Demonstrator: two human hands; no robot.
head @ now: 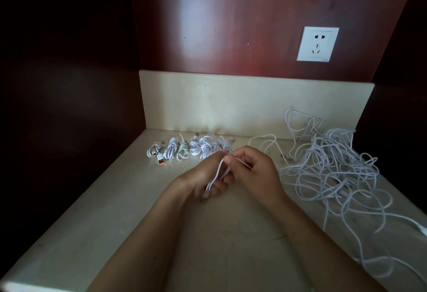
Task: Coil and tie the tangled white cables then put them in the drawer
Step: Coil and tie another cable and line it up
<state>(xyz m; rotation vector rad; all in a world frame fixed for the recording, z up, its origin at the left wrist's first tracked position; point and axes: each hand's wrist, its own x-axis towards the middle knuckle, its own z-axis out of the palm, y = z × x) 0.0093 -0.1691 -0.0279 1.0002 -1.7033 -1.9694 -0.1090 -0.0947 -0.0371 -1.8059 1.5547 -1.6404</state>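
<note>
Head view: your left hand and right hand meet over the middle of the table, both closed on one cable. The left hand's curled fingers hold a narrow loop of it upright, with its plug hanging out at 6 o'clock below the palm. The right hand pinches the strand at the loop's top, likely so you can feed the next turn while the left keeps the coil's shape. The strand seems to run off toward 3 o'clock, where the tangle lies in a loose heap of thin, smooth, round cord. Its loops cross every way and one tail trails to the table's edge at 4 o'clock. At 11 o'clock from your hands a row of bundles lies along the back of the table. Each is a short tight skein cinched round its waist, set aside out of the working space. The table is pale, matt stone. No drawer shows.
</note>
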